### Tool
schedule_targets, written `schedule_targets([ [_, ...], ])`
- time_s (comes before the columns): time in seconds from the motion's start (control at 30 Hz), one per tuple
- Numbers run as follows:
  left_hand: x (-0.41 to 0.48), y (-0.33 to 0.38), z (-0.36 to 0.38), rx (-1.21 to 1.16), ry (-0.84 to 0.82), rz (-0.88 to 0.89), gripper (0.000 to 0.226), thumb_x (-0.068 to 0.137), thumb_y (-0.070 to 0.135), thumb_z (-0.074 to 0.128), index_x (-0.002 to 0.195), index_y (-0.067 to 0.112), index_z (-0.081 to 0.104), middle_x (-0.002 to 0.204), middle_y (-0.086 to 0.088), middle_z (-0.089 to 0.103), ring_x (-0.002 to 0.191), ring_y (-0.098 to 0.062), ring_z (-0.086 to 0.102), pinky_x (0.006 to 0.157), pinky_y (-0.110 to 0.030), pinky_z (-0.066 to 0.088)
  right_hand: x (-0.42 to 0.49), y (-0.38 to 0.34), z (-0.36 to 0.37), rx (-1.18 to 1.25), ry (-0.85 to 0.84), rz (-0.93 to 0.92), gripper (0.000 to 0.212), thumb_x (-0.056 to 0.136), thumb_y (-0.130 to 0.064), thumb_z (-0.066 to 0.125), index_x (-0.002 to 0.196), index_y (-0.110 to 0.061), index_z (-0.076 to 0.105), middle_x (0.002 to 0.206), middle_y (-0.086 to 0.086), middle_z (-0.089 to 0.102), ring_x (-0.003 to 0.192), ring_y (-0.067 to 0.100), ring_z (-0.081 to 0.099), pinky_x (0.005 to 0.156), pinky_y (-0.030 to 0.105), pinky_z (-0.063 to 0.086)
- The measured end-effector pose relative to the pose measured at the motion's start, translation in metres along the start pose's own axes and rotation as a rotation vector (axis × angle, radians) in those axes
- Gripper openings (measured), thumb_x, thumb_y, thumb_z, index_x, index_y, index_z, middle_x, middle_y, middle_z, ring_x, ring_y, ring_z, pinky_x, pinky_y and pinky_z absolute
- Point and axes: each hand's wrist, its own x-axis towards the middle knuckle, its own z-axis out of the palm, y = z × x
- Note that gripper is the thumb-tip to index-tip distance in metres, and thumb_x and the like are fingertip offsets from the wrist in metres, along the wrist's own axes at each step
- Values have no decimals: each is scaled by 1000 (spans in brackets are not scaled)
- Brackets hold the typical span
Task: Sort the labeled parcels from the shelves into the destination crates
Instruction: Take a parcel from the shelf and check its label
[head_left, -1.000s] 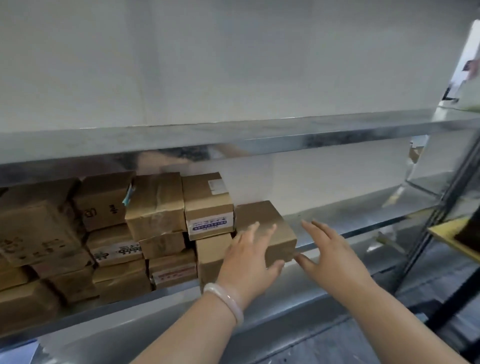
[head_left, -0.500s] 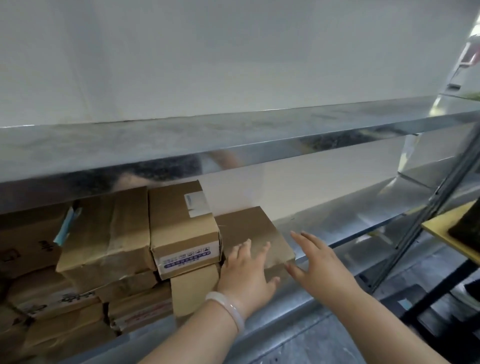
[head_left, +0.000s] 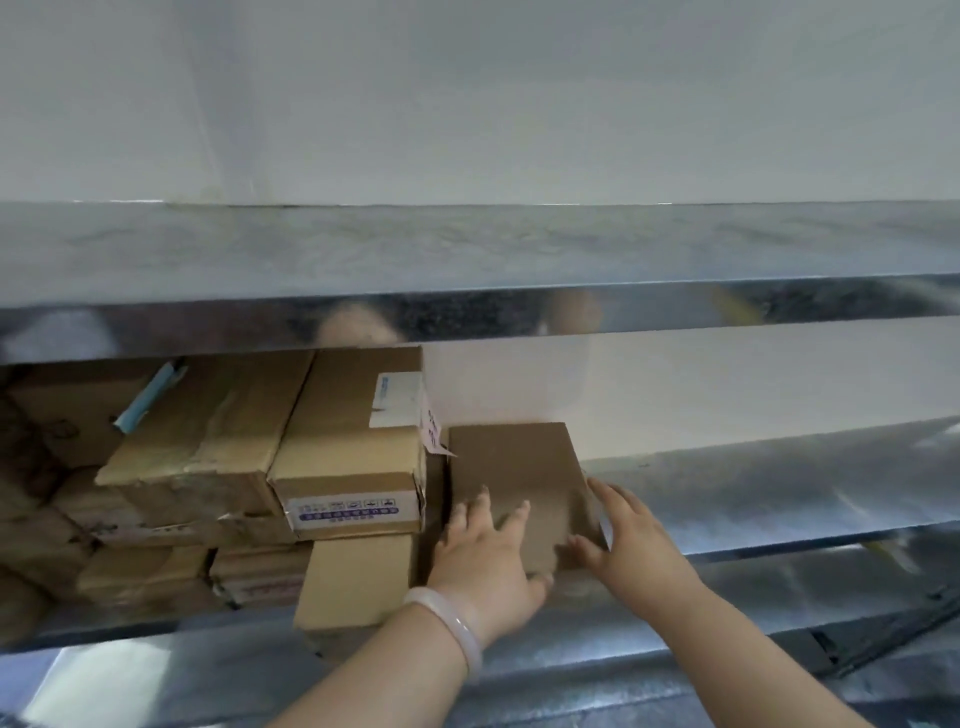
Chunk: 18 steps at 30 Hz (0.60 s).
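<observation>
parcel: a small plain brown cardboard box (head_left: 514, 467) sits on the shiny metal shelf (head_left: 753, 499), at the right end of the stack, just beside the taller brown carton with the blue-and-white label strip (head_left: 353, 457).
left hand: the left hand (head_left: 485, 561), with a pale bangle (head_left: 457, 631) at the wrist, lies on the box's top and front, its fingers (head_left: 480, 506) spread and flat, not curled round anything.
right hand: the right hand (head_left: 631, 545) presses the box's right side, fingers (head_left: 605, 491) loosely open, thumb at the front lower corner.
grip: pinched between two palms, not clasped.
risk: a smooth box held only by side pressure could slide out and drop off the shelf lip as it comes forward.
risk, neighbours: dragging it leftward could snag the loose white tag (head_left: 434, 428) or nudge the leaning carton.
label: none shows on the faces in view, so the destination cannot be told yet.
heading: the long axis runs front to back, a short end facing the person, skewed a little to the right.
</observation>
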Motion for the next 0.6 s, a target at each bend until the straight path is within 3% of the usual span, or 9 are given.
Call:
schedule_targets([
  [0.1,8,5,8,-42,67,-120,76,94,56,48,156,41,6,166,-8,-10,151,-32,-8,121,-48,9,15,12,2,111,-62,-15,88,85,-49,67,154,-20,20,153,6,33,141,22,32,113,32,29],
  [0.17,12,9,15,-82,106,-184,73,96,54,46,156,40,8,166,-9,-9,151,-31,-9,121,-46,8,22,17,7,178,-126,-49,91,84,-47,70,153,-15,21,144,6,43,133,16,42,106,23,35],
  [0.23,16,12,21,-109,150,-230,72,96,54,46,156,39,10,166,-9,-8,151,-30,-9,121,-44,8,27,24,11,323,-190,-59,78,83,-37,74,146,-15,33,119,-6,60,104,-4,59,84,7,43],
  [0.3,19,14,25,-158,213,-287,73,94,56,49,156,40,13,166,-8,-7,151,-30,-6,121,-41,9,33,35,14,480,-243,-44,60,84,-29,75,135,-24,44,104,-13,67,85,-5,65,69,7,46],
  [0.47,23,27,37,-421,259,-370,81,88,57,61,155,39,19,165,-6,1,150,-28,14,120,-36,23,37,60,6,687,-259,-27,43,87,-16,72,117,-36,49,94,-18,69,76,-7,66,60,7,46],
  [0.53,20,38,44,-452,297,-353,80,87,54,65,154,41,23,165,-3,1,150,-26,15,119,-36,24,32,68,-1,731,-220,-31,37,87,-9,69,110,-34,54,79,-20,71,69,-10,64,53,5,44],
  [0.6,14,49,48,-458,337,-335,80,87,54,65,153,44,22,164,1,-3,151,-24,10,119,-36,22,23,74,-9,802,-181,-49,36,89,-9,66,111,-37,57,84,-25,71,75,-10,64,55,5,44],
])
